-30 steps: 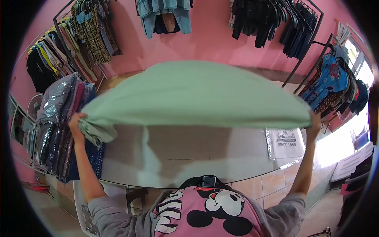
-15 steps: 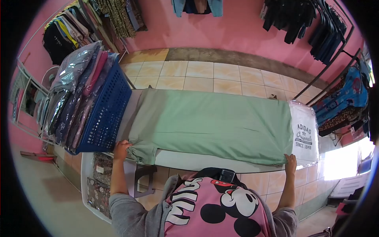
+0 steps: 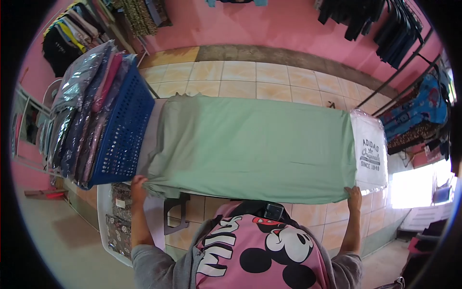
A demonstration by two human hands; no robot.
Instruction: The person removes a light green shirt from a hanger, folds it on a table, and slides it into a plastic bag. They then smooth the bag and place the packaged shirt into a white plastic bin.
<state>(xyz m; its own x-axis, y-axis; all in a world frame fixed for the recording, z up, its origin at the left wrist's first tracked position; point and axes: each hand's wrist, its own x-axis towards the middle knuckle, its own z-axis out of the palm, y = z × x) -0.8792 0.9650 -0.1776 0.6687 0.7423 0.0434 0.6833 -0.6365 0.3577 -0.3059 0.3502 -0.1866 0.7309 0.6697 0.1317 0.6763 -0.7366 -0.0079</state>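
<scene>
A light green cloth lies spread lengthwise over a long, narrow table in front of me. Its left part is wrinkled, and the near left corner is bunched. My left hand is closed on that bunched corner, close to the blue basket. At the near right corner, my right hand pinches the cloth's edge. Beyond the cloth's right end lies a white printed piece under clear plastic, lettered "ADIDAS Originals".
A blue basket of plastic-wrapped garments stands on the left. Below it is a white bin with patterned packages. A grey stool is under the table. Clothes racks line the pink wall.
The cloth's near edge has come toward me and now covers most of the white strip along the table's front. My left hand has shifted slightly left with its corner; the right keeps its hold.
</scene>
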